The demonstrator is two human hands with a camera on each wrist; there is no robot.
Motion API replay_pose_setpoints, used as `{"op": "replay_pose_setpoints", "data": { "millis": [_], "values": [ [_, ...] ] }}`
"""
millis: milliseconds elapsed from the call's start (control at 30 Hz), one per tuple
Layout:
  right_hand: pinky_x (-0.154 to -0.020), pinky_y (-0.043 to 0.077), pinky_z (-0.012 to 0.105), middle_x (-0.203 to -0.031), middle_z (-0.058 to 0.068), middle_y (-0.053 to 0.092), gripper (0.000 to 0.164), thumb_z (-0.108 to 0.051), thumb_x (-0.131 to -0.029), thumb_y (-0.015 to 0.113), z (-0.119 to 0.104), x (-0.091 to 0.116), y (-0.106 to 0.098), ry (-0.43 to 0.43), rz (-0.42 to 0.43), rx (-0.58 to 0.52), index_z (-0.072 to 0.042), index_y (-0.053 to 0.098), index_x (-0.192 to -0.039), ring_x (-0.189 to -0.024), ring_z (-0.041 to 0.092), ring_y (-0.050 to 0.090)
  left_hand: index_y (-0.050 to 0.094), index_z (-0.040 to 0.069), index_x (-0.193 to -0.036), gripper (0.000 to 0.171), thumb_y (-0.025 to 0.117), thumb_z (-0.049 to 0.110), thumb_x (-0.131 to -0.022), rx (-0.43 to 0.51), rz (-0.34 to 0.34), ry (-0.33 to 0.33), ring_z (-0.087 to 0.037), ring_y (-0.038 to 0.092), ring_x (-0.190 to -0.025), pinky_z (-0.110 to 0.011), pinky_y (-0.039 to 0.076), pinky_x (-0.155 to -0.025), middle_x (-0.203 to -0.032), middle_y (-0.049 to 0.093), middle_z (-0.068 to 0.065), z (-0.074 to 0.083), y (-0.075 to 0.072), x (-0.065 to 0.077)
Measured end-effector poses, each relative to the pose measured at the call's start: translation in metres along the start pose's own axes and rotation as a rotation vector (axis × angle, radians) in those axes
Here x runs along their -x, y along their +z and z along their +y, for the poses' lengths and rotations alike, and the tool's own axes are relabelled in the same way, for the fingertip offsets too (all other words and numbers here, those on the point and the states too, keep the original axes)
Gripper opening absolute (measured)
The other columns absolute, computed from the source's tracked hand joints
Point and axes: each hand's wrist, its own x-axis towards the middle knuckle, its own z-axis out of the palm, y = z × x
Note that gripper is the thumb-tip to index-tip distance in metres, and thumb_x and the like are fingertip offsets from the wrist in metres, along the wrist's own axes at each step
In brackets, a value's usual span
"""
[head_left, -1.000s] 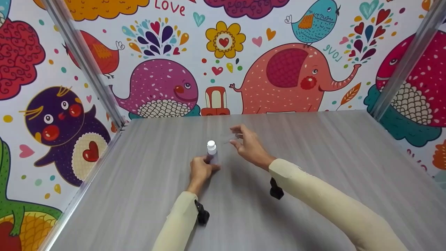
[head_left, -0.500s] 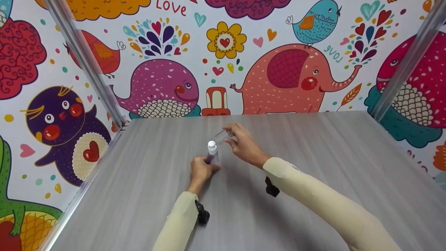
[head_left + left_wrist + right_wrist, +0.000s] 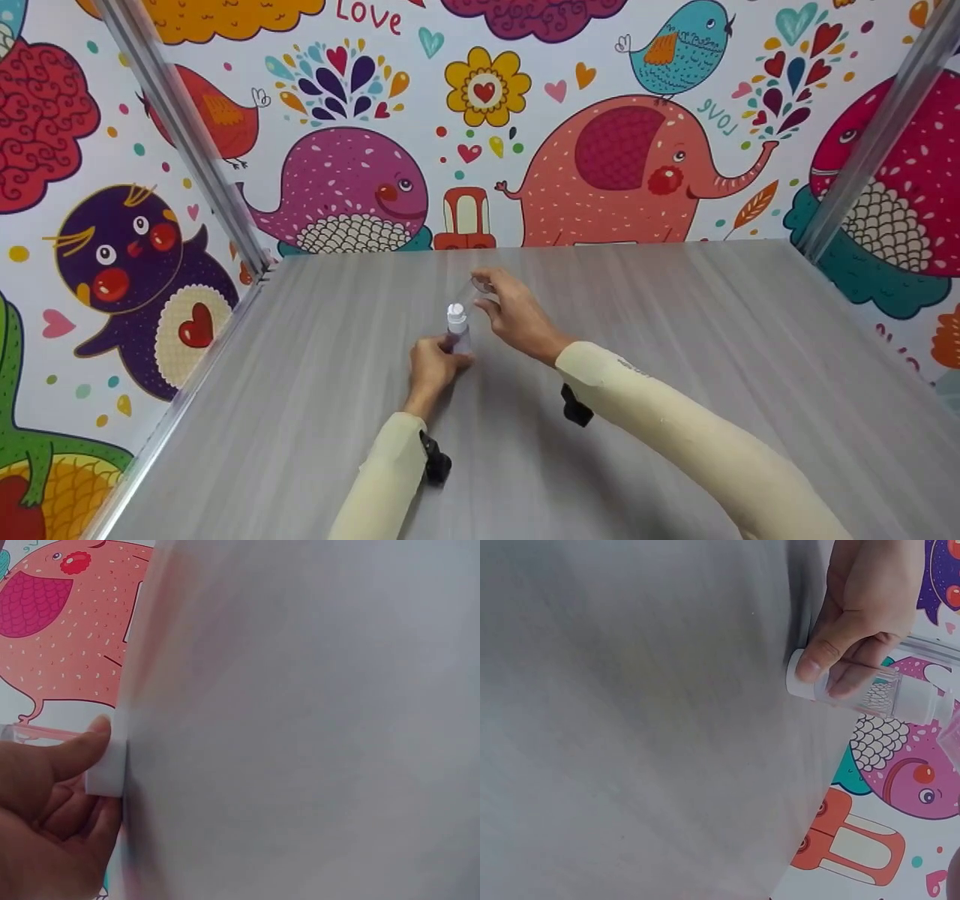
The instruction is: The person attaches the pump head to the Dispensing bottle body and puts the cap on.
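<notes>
A small clear bottle with a white pump top stands upright on the table. My left hand grips it low down, thumb and fingers around its lower part. In the left wrist view the thumb of that hand lies against the bottle's white base. My right hand pinches a transparent cap between thumb and fingers, tilted just above and to the right of the pump. Part of this clear cap shows close to the pump top at the right wrist view's edge.
The grey wood-grain table reaches back to a wall printed with cartoon animals. Metal posts stand at the left and right back corners. Each wrist carries a small black camera.
My right hand has moved left with the clear cap, bringing it from beside the bottle to close by the pump top. The left hand and the bottle have stayed in place.
</notes>
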Motion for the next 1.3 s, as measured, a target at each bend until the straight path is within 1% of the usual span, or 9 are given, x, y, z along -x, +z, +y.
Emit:
{"op": "replay_pose_setpoints", "data": {
  "millis": [100,267,467,700,867,967,1067,1167,1300],
  "values": [
    [-0.103,0.049,0.035,-0.13,0.012,0.063,0.037,-0.008,-0.096,0.063,-0.003,-0.002,0.001,0.012,-0.008,0.004,-0.006,0.055,-0.133,-0.124,0.026,0.063,0.078,-0.002,-0.097,0.03,0.086,0.005,-0.07,-0.002,-0.004,0.003,-0.02,0.061,-0.078,-0.042,0.054,-0.079,-0.096,0.077,-0.019,0.0,0.0,0.0],
    [-0.103,0.049,0.035,-0.13,0.011,0.064,0.036,-0.008,-0.097,0.063,-0.006,-0.004,0.005,-0.023,-0.018,0.032,-0.008,0.056,-0.132,-0.122,0.025,0.063,0.078,-0.002,-0.097,0.028,0.086,0.005,-0.07,-0.011,-0.004,-0.008,-0.019,0.056,-0.074,-0.038,0.052,-0.074,-0.093,0.077,-0.018,0.0,-0.001,0.0],
    [-0.106,0.047,0.036,-0.134,0.011,0.064,0.037,-0.005,-0.097,0.062,-0.006,-0.005,0.009,-0.083,-0.019,0.047,-0.007,0.058,-0.133,-0.126,0.025,0.062,0.077,-0.002,-0.102,0.033,0.085,0.004,-0.071,0.0,-0.012,-0.014,-0.019,0.056,-0.075,-0.038,0.053,-0.074,-0.095,0.077,-0.018,0.002,-0.002,0.001],
    [-0.108,0.045,0.036,-0.138,0.011,0.062,0.037,-0.004,-0.097,0.061,-0.007,-0.003,0.013,-0.119,-0.021,0.054,-0.007,0.059,-0.134,-0.131,0.025,0.058,0.077,0.0,-0.104,0.033,0.085,0.007,-0.072,-0.029,-0.023,-0.029,-0.018,0.057,-0.074,-0.037,0.052,-0.072,-0.092,0.076,-0.015,0.0,-0.002,-0.001],
    [-0.107,0.045,0.035,-0.137,0.012,0.063,0.037,-0.003,-0.097,0.061,-0.007,-0.002,0.016,-0.136,-0.03,0.052,-0.006,0.06,-0.134,-0.131,0.025,0.058,0.077,-0.001,-0.1,0.03,0.085,0.006,-0.072,-0.021,-0.014,0.003,-0.017,0.054,-0.07,-0.03,0.047,-0.064,-0.08,0.071,-0.01,0.0,-0.003,0.001],
    [-0.107,0.046,0.033,-0.136,0.012,0.063,0.037,-0.002,-0.096,0.061,-0.006,-0.002,0.018,-0.147,-0.031,0.052,-0.006,0.061,-0.133,-0.13,0.024,0.059,0.077,-0.003,-0.094,0.024,0.084,0.003,-0.071,0.003,0.004,0.035,-0.014,0.05,-0.064,-0.026,0.041,-0.059,-0.069,0.063,-0.003,0.001,-0.003,0.003],
    [-0.106,0.046,0.032,-0.136,0.011,0.063,0.037,-0.002,-0.096,0.062,-0.005,-0.002,0.019,-0.159,-0.028,0.06,-0.007,0.062,-0.133,-0.129,0.024,0.059,0.077,-0.004,-0.092,0.023,0.083,0.002,-0.07,0.018,0.013,0.053,-0.013,0.048,-0.061,-0.024,0.038,-0.057,-0.064,0.056,0.001,0.002,-0.004,0.004],
    [-0.106,0.046,0.032,-0.136,0.011,0.063,0.037,0.0,-0.095,0.062,-0.004,-0.003,0.02,-0.165,-0.033,0.061,-0.006,0.062,-0.132,-0.129,0.024,0.059,0.077,-0.004,-0.095,0.025,0.083,0.002,-0.071,0.014,0.005,0.04,-0.013,0.049,-0.062,-0.024,0.04,-0.058,-0.065,0.057,0.001,0.001,-0.003,0.003],
    [-0.106,0.047,0.032,-0.136,0.011,0.063,0.036,0.0,-0.096,0.062,-0.003,-0.002,0.021,-0.164,-0.045,0.059,-0.007,0.062,-0.132,-0.129,0.024,0.06,0.077,-0.002,-0.099,0.029,0.084,0.004,-0.072,-0.002,-0.007,0.015,-0.014,0.052,-0.065,-0.026,0.043,-0.06,-0.071,0.064,-0.004,-0.001,-0.002,0.0]
  ]
}}
